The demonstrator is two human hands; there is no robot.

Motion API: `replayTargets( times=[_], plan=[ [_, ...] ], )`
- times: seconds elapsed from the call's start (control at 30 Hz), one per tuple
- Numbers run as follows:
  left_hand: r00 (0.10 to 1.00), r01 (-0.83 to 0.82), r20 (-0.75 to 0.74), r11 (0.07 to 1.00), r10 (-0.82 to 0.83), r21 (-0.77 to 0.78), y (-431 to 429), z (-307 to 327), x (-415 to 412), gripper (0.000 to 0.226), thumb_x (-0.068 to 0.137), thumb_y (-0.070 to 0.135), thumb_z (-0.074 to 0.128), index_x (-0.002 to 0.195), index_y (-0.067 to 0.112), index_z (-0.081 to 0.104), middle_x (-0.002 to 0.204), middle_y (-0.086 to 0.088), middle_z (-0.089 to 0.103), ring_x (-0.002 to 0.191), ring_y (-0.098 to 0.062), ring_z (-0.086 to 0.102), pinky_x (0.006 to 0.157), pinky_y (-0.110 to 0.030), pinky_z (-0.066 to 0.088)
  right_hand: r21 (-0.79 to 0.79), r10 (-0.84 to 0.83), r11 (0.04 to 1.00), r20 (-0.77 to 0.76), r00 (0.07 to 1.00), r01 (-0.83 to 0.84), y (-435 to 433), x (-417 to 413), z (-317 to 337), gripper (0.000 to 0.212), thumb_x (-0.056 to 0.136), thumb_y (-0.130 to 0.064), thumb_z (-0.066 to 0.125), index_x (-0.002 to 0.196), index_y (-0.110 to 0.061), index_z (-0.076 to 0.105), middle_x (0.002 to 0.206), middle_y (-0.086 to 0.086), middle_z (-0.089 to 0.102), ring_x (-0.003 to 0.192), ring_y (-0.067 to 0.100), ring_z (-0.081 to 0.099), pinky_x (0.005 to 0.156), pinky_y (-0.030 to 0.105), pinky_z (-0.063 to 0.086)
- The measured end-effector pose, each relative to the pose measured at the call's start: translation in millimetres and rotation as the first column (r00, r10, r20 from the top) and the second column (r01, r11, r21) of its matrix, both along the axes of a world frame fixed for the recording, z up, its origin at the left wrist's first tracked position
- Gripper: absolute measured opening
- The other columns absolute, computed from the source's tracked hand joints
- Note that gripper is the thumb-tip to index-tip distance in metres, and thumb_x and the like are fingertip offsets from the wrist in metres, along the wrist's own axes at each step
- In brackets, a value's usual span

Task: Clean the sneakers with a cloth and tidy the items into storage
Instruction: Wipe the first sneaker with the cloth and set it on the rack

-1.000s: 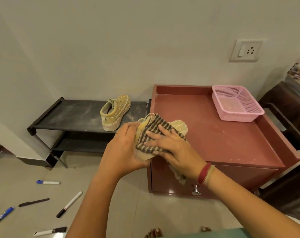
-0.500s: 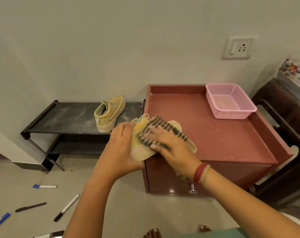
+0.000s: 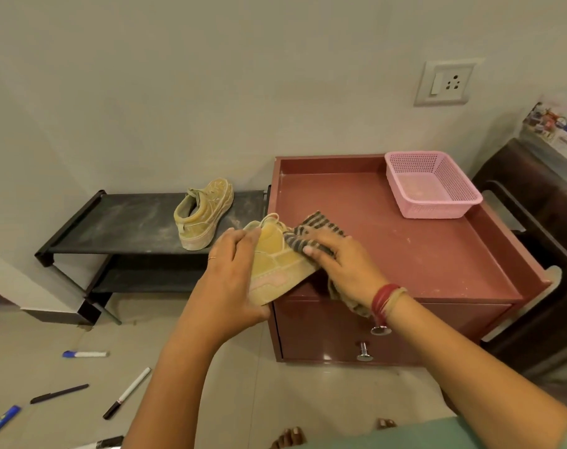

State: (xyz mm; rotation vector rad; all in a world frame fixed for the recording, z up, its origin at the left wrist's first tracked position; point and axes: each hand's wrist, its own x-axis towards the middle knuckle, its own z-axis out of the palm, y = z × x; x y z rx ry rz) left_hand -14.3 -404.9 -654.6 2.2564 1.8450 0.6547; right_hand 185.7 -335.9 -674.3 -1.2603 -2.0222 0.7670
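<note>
Two tan, dusty sneakers: one [image 3: 204, 213] on the black rack [image 3: 130, 222], one [image 3: 277, 264] gripped by the left hand [image 3: 233, 280] at centre frame; the right hand [image 3: 343, 270] presses a striped cloth [image 3: 314, 226] on it. No writing legible.

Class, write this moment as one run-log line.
step: wiping | left hand: holds sneaker | right hand: presses striped cloth on it | second sneaker: on black rack
</note>
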Motion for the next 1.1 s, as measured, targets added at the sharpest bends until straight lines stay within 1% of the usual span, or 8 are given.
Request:
replayTargets(
  times=[0.13, 0.33, 0.5, 0.63, 0.8, 0.9, 1.03, 1.1],
  plan=[
    [0.994, -0.108, -0.003, 0.994, 0.108, 0.028, 0.6, -4.3, 13.4, 0.105, 0.062, 0.032, 0.082, 0.145, 0.023, 0.018, 0.141, 0.004, 0.016, 0.139, -0.030, 0.015, 0.100, -0.042, 0.045, 0.057, 0.264, 0.963, -0.020, 0.964, -0.262, -24.0, -12.3, -2.8, 0.031, 0.094, -0.037, 0.047, 0.124, -0.035, 0.057, 0.141, -0.022, 0.036, 0.140, 0.006, 0.025, 0.117, 0.040, 0.016],
    [0.982, -0.191, -0.003, 0.980, 0.191, 0.056, 4.6, -2.1, 16.4, 0.108, 0.061, 0.047, 0.083, 0.145, 0.021, 0.020, 0.140, -0.001, 0.023, 0.133, -0.021, 0.020, 0.096, -0.036, 0.041, 0.020, -0.056, 0.998, -0.040, 0.998, 0.057, 1.0, 4.5, -2.0, 0.030, 0.096, -0.031, 0.049, 0.123, -0.027, 0.060, 0.141, -0.008, 0.047, 0.136, 0.015, 0.036, 0.114, 0.042, 0.025],
    [0.980, -0.188, -0.046, 0.979, 0.192, 0.073, 3.1, -0.5, 16.4, 0.111, 0.061, 0.051, 0.081, 0.147, 0.020, 0.018, 0.138, 0.001, 0.024, 0.127, -0.016, 0.021, 0.087, -0.032, 0.043, 0.073, 0.198, 0.977, 0.034, 0.980, -0.200, -17.1, -11.7, -0.3, 0.033, 0.096, -0.029, 0.049, 0.128, -0.030, 0.055, 0.145, -0.012, 0.040, 0.138, 0.005, 0.028, 0.116, 0.030, 0.014],
    [0.983, -0.155, -0.086, 0.983, 0.164, 0.097, 2.6, -0.6, 14.7, 0.104, 0.059, 0.049, 0.081, 0.142, 0.024, 0.025, 0.132, 0.004, 0.029, 0.122, -0.016, 0.030, 0.073, -0.026, 0.040, 0.043, 0.010, 0.999, 0.028, 1.000, -0.011, -4.5, -4.1, -1.3, 0.032, 0.096, -0.031, 0.047, 0.128, -0.032, 0.055, 0.143, -0.007, 0.045, 0.140, 0.015, 0.027, 0.117, 0.038, 0.018],
    [0.986, -0.119, -0.102, 0.988, 0.129, 0.097, 4.5, -3.5, 12.9, 0.102, 0.054, 0.044, 0.082, 0.138, 0.024, 0.027, 0.135, 0.004, 0.029, 0.135, -0.024, 0.031, 0.074, -0.036, 0.055, 0.055, 0.225, 0.974, -0.129, 0.966, -0.219, -8.5, -13.5, -2.8, 0.029, 0.095, -0.027, 0.051, 0.122, -0.034, 0.057, 0.139, -0.009, 0.047, 0.131, -0.003, 0.033, 0.112, 0.017, 0.018],
    [0.988, -0.095, -0.114, 0.989, 0.108, 0.116, 1.1, -3.1, 14.4, 0.095, 0.056, 0.040, 0.081, 0.135, 0.022, 0.032, 0.135, 0.004, 0.036, 0.142, -0.020, 0.021, 0.074, -0.037, 0.053, 0.040, 0.068, 0.997, -0.199, 0.978, -0.061, 2.6, -10.7, -2.2, 0.030, 0.092, -0.031, 0.051, 0.120, -0.028, 0.062, 0.126, -0.009, 0.059, 0.123, 0.008, 0.049, 0.108, 0.038, 0.036],
    [0.988, -0.069, -0.130, 0.990, 0.085, 0.124, -1.9, -5.3, 11.4, 0.096, 0.053, 0.039, 0.083, 0.133, 0.018, 0.037, 0.135, 0.000, 0.041, 0.142, -0.021, 0.023, 0.074, -0.033, 0.052, 0.026, 0.192, 0.981, -0.218, 0.957, -0.191, -4.2, -21.6, -0.9, 0.032, 0.092, -0.030, 0.053, 0.122, -0.023, 0.062, 0.129, -0.008, 0.058, 0.123, 0.002, 0.049, 0.108, 0.026, 0.037],
    [0.988, -0.051, -0.140, 0.989, 0.071, 0.135, -2.4, -5.6, 10.3, 0.095, 0.051, 0.038, 0.084, 0.132, 0.018, 0.038, 0.134, 0.000, 0.042, 0.141, -0.022, 0.025, 0.071, -0.032, 0.052, 0.014, 0.131, 0.991, -0.202, 0.971, -0.131, 1.7, -18.5, -0.5, 0.031, 0.093, -0.030, 0.052, 0.121, -0.024, 0.062, 0.123, -0.009, 0.062, 0.116, 0.004, 0.055, 0.102, 0.030, 0.043]
  ],
)
